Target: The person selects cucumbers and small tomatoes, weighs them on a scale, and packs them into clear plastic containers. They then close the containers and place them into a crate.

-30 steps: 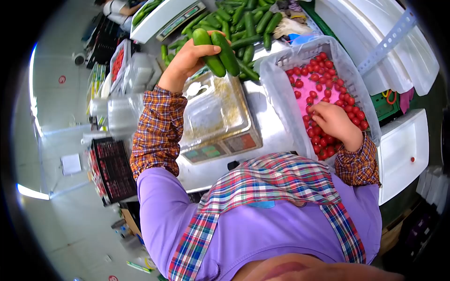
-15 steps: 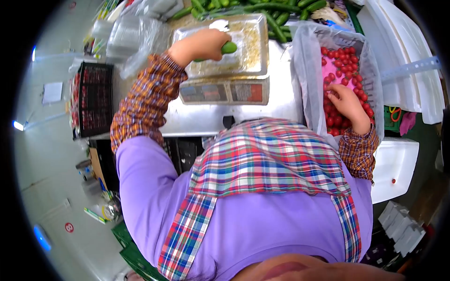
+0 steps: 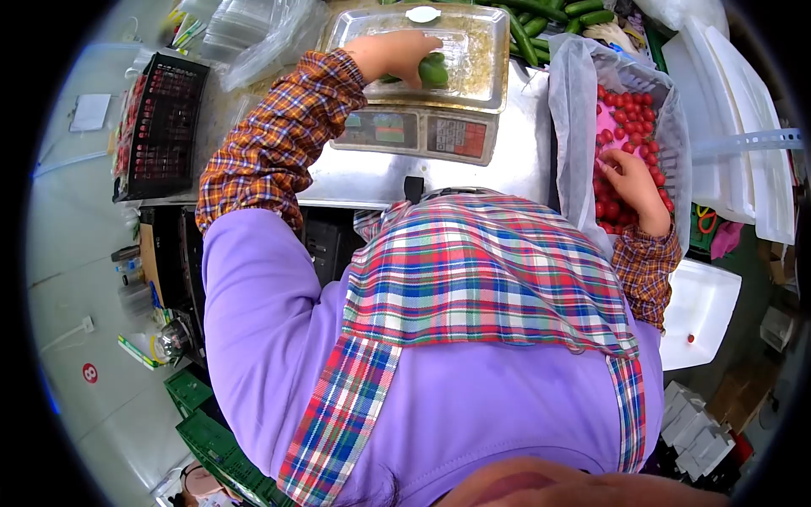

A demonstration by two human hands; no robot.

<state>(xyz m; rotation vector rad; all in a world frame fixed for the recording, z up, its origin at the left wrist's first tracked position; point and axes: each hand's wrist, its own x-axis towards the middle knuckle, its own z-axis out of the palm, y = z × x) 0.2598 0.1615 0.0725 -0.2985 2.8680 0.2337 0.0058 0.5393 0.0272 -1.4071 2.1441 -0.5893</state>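
Note:
My left hand (image 3: 395,56) is over the clear plastic tray on the scale, its fingers wrapped round a cucumber (image 3: 433,71). The cucumber's rounded end shows beside my fingers, and most of its length is hidden under the hand. Beneath the tray (image 3: 479,93), the weighing scale (image 3: 414,135) faces me with its display and keypad. My right hand (image 3: 634,182) reaches into a lined basket (image 3: 571,110) of cherry tomatoes (image 3: 628,110). Its thumb and fingers are slightly curled and apart just above the tomatoes, with no tomato visible in them.
Several cucumbers (image 3: 583,10) lie behind the scale. Stacked clear containers (image 3: 247,29) in plastic stand at the back left, near a black crate (image 3: 171,127) of packed red produce. A white foam box (image 3: 698,308) with one small red item sits to the right, below white foam panels (image 3: 718,93).
The view has shifted, so the scale sits higher in the picture. My left hand and the cucumber now show more of the cucumber's end. My right hand stays in the tomato basket.

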